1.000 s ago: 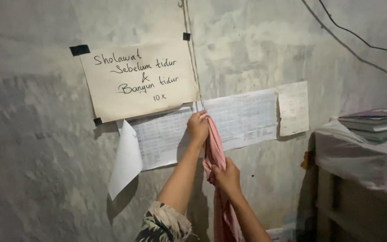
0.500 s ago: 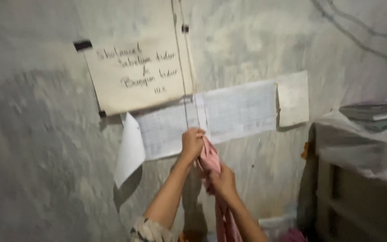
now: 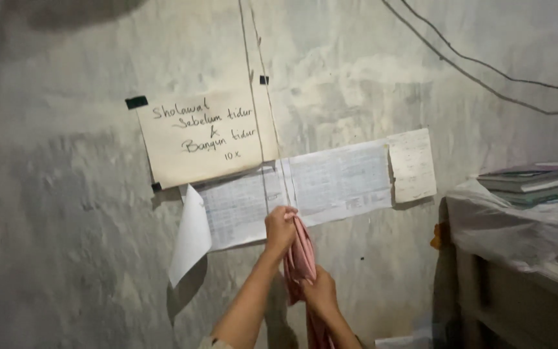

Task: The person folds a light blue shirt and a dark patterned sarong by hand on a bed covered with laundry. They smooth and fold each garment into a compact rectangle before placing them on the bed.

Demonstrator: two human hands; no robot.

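A: Cloth position, axis?
B: Pink cloth [image 3: 301,258], lower centre of frame, against the grey wall [image 3: 66,213]. Long axis vertical; bunched and creased, hanging downward out of frame.
A: Hands?
B: Left hand [image 3: 280,227] has its fingers clamped on the top end, by the hanging cord [image 3: 261,129]. Right hand [image 3: 321,292] fingers closed around the cloth lower down.

Dim grey plaster wall [image 3: 66,213], taped papers [image 3: 340,181], shelf [image 3: 518,284] at right

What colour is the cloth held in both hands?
Pale pink fabric cloth, plain with no pattern, seen in the head view.
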